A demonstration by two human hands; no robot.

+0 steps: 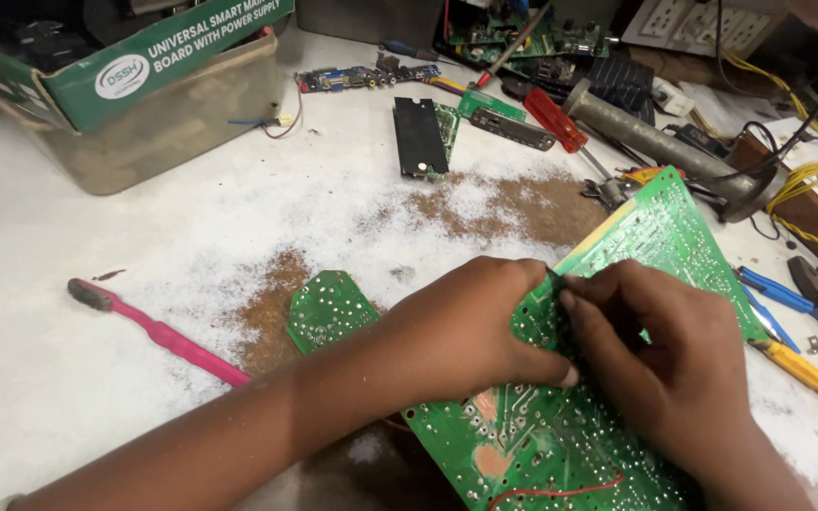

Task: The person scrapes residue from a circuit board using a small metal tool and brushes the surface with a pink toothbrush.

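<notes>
- Fingers of the right hand point(660, 364) are pinched together on a thin dark pointed tool point(555, 274), its tip resting on the solder side of the large green circuit board point(674, 237).
- Left hand point(466, 326) lies flat over the board's near-left part, fingers point(532, 364) curled together and pressing down, thumb tip touching the board beside the right hand.
- Board sits tilted on the white surface point(68, 378), its far corner pointing toward the screwdrivers point(556, 118); a smaller green board piece point(328, 308) lies just beside the left wrist.
- To work this spot well, I judge the left hand should keep the board pinned so it cannot slide, while the tool stays at a shallow angle with light pressure, to avoid scratching neighbouring tracks.
- Both forearms come in from the near edge, wrists low, knuckles nearly meeting over the board.
- Brown dust point(513, 203) and a pink toothbrush point(158, 331) lie well to the left.
</notes>
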